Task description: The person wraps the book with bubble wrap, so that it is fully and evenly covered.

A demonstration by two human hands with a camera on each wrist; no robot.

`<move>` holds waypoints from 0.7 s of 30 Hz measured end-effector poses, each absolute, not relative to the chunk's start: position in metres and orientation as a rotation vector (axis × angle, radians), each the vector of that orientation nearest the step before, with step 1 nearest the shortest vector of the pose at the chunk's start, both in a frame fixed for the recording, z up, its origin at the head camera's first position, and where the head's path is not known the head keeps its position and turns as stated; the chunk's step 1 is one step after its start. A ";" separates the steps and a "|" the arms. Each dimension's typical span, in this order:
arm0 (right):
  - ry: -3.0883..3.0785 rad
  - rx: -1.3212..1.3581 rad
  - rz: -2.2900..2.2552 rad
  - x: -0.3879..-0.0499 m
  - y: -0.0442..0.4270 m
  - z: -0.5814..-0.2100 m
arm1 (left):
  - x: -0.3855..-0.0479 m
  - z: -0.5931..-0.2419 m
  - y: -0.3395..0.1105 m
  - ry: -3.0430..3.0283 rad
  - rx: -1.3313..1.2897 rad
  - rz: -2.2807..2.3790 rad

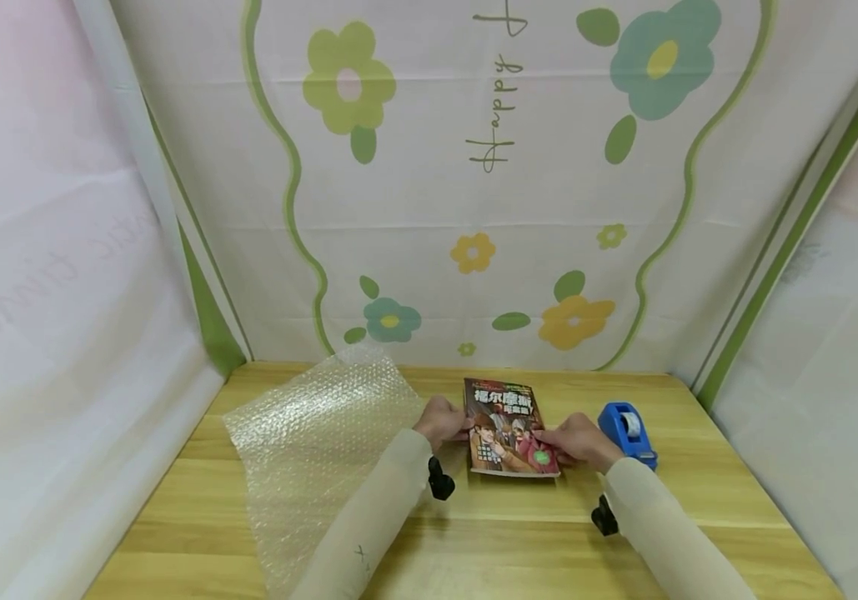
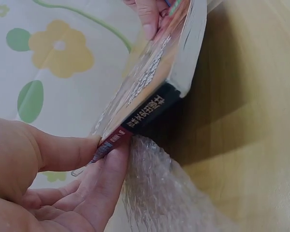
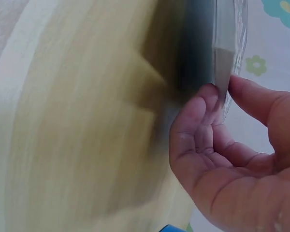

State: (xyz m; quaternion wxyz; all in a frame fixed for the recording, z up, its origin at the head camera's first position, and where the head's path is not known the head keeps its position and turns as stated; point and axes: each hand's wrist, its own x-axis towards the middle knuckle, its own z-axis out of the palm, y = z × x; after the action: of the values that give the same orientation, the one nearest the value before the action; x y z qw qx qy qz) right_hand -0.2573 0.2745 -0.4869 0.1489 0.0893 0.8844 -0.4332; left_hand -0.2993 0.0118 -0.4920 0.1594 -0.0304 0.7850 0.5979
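Note:
A paperback book (image 1: 505,433) with an illustrated cover is held between both hands, cover up and raised off the wooden table, its shadow below. My left hand (image 1: 444,422) pinches the spine side between thumb and fingers; the left wrist view shows the thumb on the spine edge of the book (image 2: 152,104). At the opposite edge, my right hand (image 1: 579,439) pinches the page side, and in the right wrist view thumb and curled fingers meet on the book's corner (image 3: 224,63). Left of the book lies a sheet of bubble wrap (image 1: 323,442).
A blue tape dispenser (image 1: 627,433) stands just right of the right hand. The wooden table (image 1: 519,550) ends at a floral cloth wall (image 1: 429,192) behind, with cloth walls at both sides. The bubble wrap runs beneath the left forearm.

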 end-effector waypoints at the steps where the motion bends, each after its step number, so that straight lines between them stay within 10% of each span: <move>1: 2.545 0.248 -1.250 -0.258 0.275 -0.486 | -0.299 -0.491 0.011 2.241 -0.080 1.711; 21: 2.454 0.051 -1.508 -0.249 0.270 -0.449 | -0.295 -0.453 -0.015 2.175 0.128 1.818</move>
State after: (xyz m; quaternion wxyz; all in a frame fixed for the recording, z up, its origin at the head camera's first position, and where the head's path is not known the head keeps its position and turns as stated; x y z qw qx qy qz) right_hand -0.2488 0.2704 -0.4493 0.1302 0.0175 0.8446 -0.5191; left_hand -0.2952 -0.0147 -0.4532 0.1513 0.0447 0.7577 0.6333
